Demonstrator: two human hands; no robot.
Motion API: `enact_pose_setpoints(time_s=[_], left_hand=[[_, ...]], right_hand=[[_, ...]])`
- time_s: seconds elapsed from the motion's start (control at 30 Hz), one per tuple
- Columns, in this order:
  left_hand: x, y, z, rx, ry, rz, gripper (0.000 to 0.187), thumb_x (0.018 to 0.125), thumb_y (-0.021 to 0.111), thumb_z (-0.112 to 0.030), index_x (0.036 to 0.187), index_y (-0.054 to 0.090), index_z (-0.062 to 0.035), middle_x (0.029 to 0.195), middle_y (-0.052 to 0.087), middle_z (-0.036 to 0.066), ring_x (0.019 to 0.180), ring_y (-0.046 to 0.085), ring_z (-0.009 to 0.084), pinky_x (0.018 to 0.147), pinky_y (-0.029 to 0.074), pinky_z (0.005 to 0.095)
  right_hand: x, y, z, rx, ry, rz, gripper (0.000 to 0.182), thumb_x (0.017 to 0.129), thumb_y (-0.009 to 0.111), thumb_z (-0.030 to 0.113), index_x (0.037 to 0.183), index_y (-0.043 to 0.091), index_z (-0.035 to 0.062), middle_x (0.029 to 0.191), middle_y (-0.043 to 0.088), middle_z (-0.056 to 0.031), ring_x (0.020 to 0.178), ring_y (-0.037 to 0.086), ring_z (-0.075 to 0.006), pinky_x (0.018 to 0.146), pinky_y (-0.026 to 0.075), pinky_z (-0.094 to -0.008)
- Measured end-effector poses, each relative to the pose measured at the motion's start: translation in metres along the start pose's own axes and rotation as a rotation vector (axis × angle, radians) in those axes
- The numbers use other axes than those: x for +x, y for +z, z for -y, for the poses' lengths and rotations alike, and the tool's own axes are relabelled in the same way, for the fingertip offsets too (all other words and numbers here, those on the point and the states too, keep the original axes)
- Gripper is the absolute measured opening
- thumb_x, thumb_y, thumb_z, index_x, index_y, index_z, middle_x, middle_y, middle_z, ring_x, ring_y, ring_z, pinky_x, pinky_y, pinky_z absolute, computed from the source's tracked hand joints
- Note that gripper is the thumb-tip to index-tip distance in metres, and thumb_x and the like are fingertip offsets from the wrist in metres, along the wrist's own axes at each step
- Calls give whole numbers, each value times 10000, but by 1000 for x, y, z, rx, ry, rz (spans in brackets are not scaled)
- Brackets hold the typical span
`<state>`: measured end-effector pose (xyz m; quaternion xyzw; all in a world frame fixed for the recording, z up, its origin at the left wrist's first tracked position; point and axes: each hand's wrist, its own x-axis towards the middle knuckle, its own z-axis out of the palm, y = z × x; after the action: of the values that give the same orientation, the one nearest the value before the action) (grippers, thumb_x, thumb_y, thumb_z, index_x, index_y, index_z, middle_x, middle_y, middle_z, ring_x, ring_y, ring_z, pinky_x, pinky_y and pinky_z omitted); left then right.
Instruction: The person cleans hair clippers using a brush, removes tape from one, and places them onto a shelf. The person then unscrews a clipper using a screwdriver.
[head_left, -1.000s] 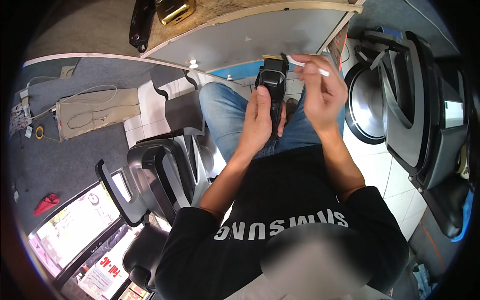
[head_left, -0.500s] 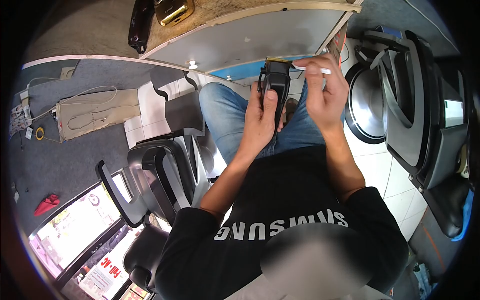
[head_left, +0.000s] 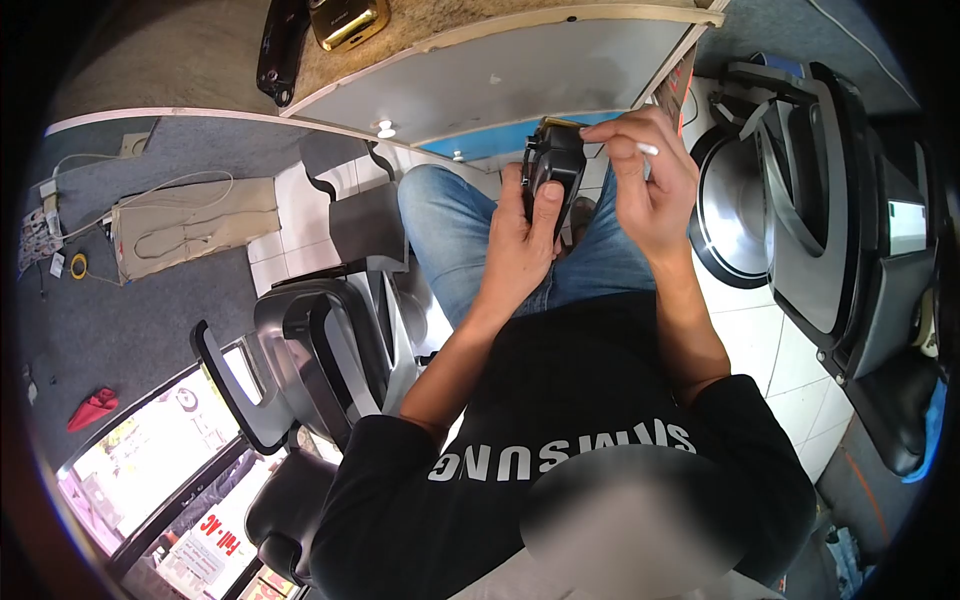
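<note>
A black hair clipper with a gold-coloured blade end is gripped in my left hand, thumb along its near side, blade end pointing up and away. Close to the blade's right side, my right hand is bent round a thin white stick-like tool, and its index fingertip reaches the clipper's corner. Much of the tool is hidden by the fingers. Below both hands are blue jeans.
A worktop at the top holds a gold clipper and a black one. Under it is a grey drawer front with white knobs. Black salon chairs stand at left and right. A red cloth lies far left.
The clipper has tilted and turned slightly in my left hand. My right hand's fingers have shifted, and less of the white tool shows now.
</note>
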<state>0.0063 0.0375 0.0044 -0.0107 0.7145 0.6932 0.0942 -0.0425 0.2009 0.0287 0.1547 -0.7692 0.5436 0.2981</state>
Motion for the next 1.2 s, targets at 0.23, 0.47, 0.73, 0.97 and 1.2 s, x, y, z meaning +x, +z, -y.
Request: enact_pose_setpoints(time_s=[0.23,0.47,0.73,0.97,1.2], left_hand=[[0,1,1,14,-26,-14,473,1130,517,-486,1244,480,-29,765,580,26,528,523,72,449,416,235],[1,0,-2,30,-21,-44,456,1098,621,-436,1212,457,-27,782,601,35,549,555,91,489,452,259],[6,-1,-1,51,22,-29,483,1004,794,-262,1166,397,-39,850,697,101,649,684,145,564,524,308],[4,3,-8,296,14,-58,572,945,850,-285,1232,427,-28,846,712,148,660,734,243,601,547,362],[7,2,-6,474,87,-74,528,938,838,-369,1193,561,1,850,696,191,715,721,355,647,544,441]], right_hand=[[0,1,-5,-46,107,-13,124,1011,672,109,940,756,52,836,698,-62,758,624,-262,752,479,-374],[-3,1,-11,-19,104,-76,208,1076,614,133,970,750,16,866,718,-82,729,626,-206,701,477,-326],[-10,-1,12,165,219,-5,174,1059,642,112,971,756,14,896,746,-76,714,651,-179,643,483,-311],[-6,6,10,23,58,-56,61,950,720,81,938,764,39,872,734,-73,756,655,-261,730,488,-375],[-4,9,2,-119,-28,-79,58,946,721,75,921,756,38,861,723,-70,753,640,-249,727,484,-366]])
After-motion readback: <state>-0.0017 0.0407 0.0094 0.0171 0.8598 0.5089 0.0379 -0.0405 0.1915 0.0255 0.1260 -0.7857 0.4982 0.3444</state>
